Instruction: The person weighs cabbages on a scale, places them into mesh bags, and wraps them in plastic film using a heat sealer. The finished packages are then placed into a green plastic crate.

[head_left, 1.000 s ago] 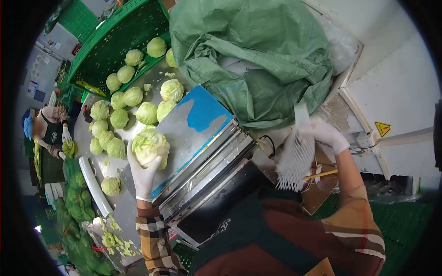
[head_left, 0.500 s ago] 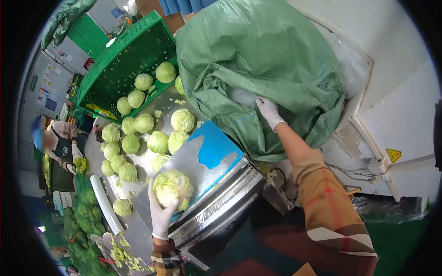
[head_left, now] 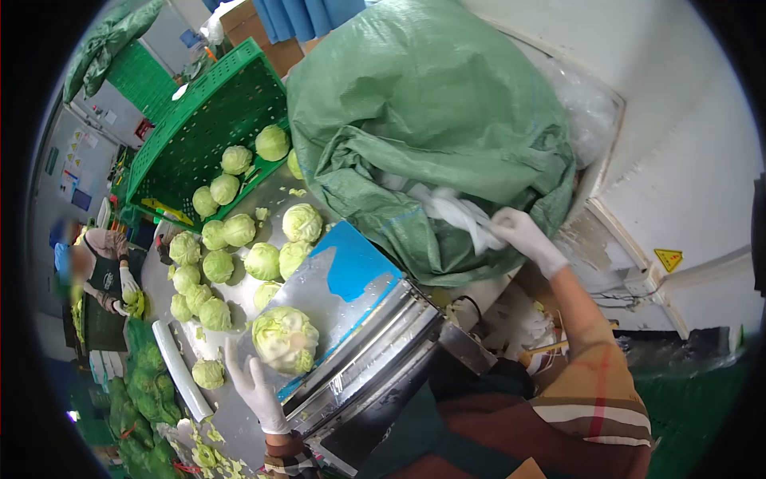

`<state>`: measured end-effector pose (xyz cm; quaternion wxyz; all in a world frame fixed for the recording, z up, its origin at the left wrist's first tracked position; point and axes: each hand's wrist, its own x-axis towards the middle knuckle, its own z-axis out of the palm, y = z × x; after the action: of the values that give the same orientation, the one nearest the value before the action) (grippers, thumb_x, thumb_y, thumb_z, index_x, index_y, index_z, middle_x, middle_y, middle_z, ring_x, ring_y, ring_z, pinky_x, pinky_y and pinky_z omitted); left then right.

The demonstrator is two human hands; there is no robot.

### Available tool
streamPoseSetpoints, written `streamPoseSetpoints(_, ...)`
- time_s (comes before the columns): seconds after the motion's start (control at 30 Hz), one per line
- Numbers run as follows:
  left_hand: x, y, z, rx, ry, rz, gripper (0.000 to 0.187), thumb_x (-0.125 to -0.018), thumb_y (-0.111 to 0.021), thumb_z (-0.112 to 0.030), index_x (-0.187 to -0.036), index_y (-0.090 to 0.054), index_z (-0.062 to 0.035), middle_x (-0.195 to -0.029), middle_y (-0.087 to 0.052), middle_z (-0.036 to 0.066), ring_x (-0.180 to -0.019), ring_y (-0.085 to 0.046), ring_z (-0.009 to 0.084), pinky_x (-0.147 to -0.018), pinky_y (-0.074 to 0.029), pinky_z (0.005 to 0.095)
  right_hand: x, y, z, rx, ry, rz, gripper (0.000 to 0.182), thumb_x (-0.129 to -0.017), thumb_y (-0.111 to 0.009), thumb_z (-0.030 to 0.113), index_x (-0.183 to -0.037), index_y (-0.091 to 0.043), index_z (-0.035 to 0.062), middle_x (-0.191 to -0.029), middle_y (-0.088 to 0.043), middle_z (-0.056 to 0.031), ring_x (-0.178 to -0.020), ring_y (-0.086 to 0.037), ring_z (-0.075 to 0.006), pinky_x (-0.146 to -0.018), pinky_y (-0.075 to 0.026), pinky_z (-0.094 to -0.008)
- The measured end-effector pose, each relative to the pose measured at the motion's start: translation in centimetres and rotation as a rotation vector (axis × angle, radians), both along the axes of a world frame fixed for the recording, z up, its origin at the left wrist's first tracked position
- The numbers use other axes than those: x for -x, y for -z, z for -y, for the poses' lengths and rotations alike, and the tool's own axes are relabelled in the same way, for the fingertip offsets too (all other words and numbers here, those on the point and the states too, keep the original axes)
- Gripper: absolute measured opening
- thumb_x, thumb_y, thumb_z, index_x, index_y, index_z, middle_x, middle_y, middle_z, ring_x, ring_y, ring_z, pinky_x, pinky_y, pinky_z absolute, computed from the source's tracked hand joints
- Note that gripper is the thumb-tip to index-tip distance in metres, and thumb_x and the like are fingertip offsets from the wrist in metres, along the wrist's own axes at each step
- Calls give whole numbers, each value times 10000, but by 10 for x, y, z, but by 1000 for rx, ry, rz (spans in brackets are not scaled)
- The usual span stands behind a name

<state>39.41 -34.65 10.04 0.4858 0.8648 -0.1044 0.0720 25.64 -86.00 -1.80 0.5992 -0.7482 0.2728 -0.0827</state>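
A pale green cabbage (head_left: 285, 341) lies on the metal plate of a machine with a blue patch (head_left: 351, 267). Just beside it is my gloved left hand (head_left: 254, 391), fingers spread and apart from the cabbage. My gloved right hand (head_left: 519, 235) pinches a white translucent plastic bag (head_left: 455, 215), which stretches out of the opening of a large green woven sack (head_left: 431, 96). Part of the plastic bag is hidden inside the sack.
Several more cabbages (head_left: 217, 267) sit on the steel table, with leaf scraps around. A tipped green crate (head_left: 199, 120) stands behind them. A white bar (head_left: 182, 371) lies on the table. At far left a co-worker (head_left: 104, 267) handles a cabbage.
My right hand has pulled the white plastic bag out of the sack, moving right and down. My left hand has let go of the cabbage and opened.
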Motion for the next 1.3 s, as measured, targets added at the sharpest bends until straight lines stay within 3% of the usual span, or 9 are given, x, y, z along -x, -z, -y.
streamPoseSetpoints(0.27, 33, -24, 72, 178, 204, 143, 512, -972, -506, -131, -1444, -363, 6, -1449, -423, 161, -1318, -427, 253, -1094, -339, 408, 255, -24, 16, -39, 343, -66, 240, -858, -635, 45, -1092, -676, 5, -905, -685, -21, -806, -606, -70, -719, -503, -231)
streamPoseSetpoints(0.4, 50, -19, 104, 128, 412, 172, 535, -928, -495, -9, -1446, -363, 3, -1430, -439, 154, -1306, -442, 267, -1086, -355, 415, 281, -42, -3, -111, 511, -3, 223, -879, -620, 63, -1089, -681, 22, -839, -663, 8, -640, -553, -45, -550, -445, -200)
streamPoseSetpoints(0.5, 63, -20, 120, 165, 508, 167, 546, -917, -498, 17, -1446, -363, 4, -1413, -459, 151, -1305, -447, 263, -1090, -350, 415, 297, -35, -4, 90, 512, 4, 205, -894, -612, 82, -1076, -687, 26, -812, -647, 24, -628, -539, -35, -542, -437, -199)
streamPoseSetpoints(0.8, 88, -9, 126, 144, 616, 88, 530, -878, -504, 33, -1402, -429, 6, -1335, -529, 152, -1236, -507, 255, -1071, -364, 384, 288, -56, -28, -69, 577, 8, 217, -911, -631, 141, -1095, -699, 49, -743, -572, 59, -646, -467, -16, -581, -386, -188)
streamPoseSetpoints(0.9, 90, -7, 118, 127, 586, 33, 534, -865, -502, 49, -1393, -436, 11, -1315, -540, 160, -1220, -523, 261, -1063, -376, 380, 307, -22, -25, -216, 466, -173, 275, -878, -671, 192, -1108, -693, 43, -807, -678, -26, -721, -609, -108, -666, -484, -260)
streamPoseSetpoints(0.97, 87, -6, 113, 167, 572, 84, 550, -835, -521, 71, -1378, -448, 16, -1273, -569, 167, -1203, -543, 268, -1062, -379, 373, 312, 29, -25, 816, -78, -1051, 374, -831, -703, 238, -1132, -676, 17, -986, -714, -154, -899, -686, -268, -811, -528, -370)
streamPoseSetpoints(1.03, 83, -7, 103, 153, 529, 79, 546, -831, -532, 67, -1369, -453, 16, -1263, -577, 164, -1203, -544, 268, -1066, -373, 368, 277, 51, -27, 739, 74, -263, 444, -808, -707, 269, -1155, -659, -3, -1121, -670, -211, -1013, -660, -362, -909, -502, -421)
streamPoseSetpoints(1.17, 80, -8, 85, 96, 437, 108, 555, -821, -536, 76, -1366, -449, 20, -1259, -579, 172, -1200, -547, 276, -1062, -378, 374, 120, 11, -58, 366, 124, 13, 289, -862, -658, 174, -1097, -683, 7, -1059, -694, -154, -901, -683, -269, -822, -530, -335)
streamPoseSetpoints(1.3, 83, -12, 57, 78, 304, 105, 551, -813, -494, 97, -1359, -448, 46, -1274, -559, 175, -1204, -544, 282, -1063, -384, 383, -44, 27, -48, 383, 76, 287, 266, -861, -642, 173, -1046, -686, -12, -1041, -691, -162, -938, -676, -268, -814, -519, -334)
